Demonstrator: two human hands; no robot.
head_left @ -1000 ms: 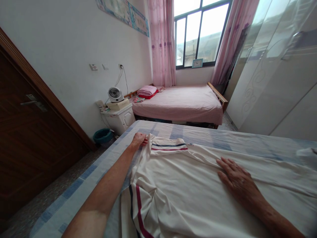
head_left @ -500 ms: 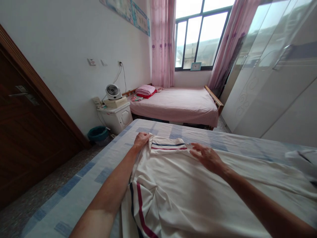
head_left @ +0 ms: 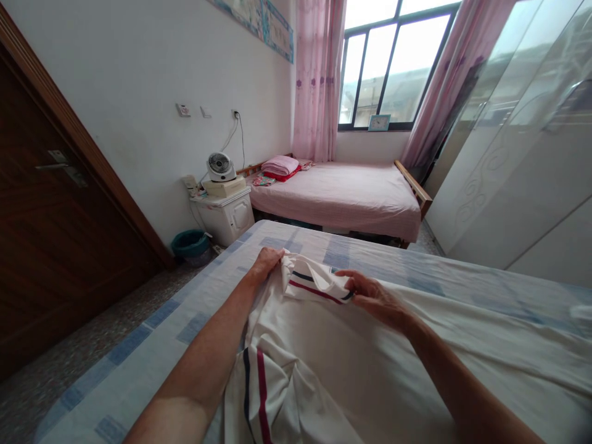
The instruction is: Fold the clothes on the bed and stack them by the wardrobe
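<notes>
A white shirt lies spread on the bed, its far end a collar-like band with a navy and a dark red stripe. My left hand is closed on the left end of this band. Fingers of my right hand pinch the band's right end, and the band bulges up between both hands. Another striped part of the shirt lies bunched near my left forearm. The tips of my left fingers are partly hidden by the cloth.
Under the shirt is a bed with a blue-and-white checked sheet. Beyond it stands a second bed with a pink sheet. A fan sits on a white cabinet, beside a teal bin. White wardrobes line the right.
My right hand has taken hold of the band's right end, which is now lifted and curled. My left hand keeps its grip. The view has turned slightly left.
</notes>
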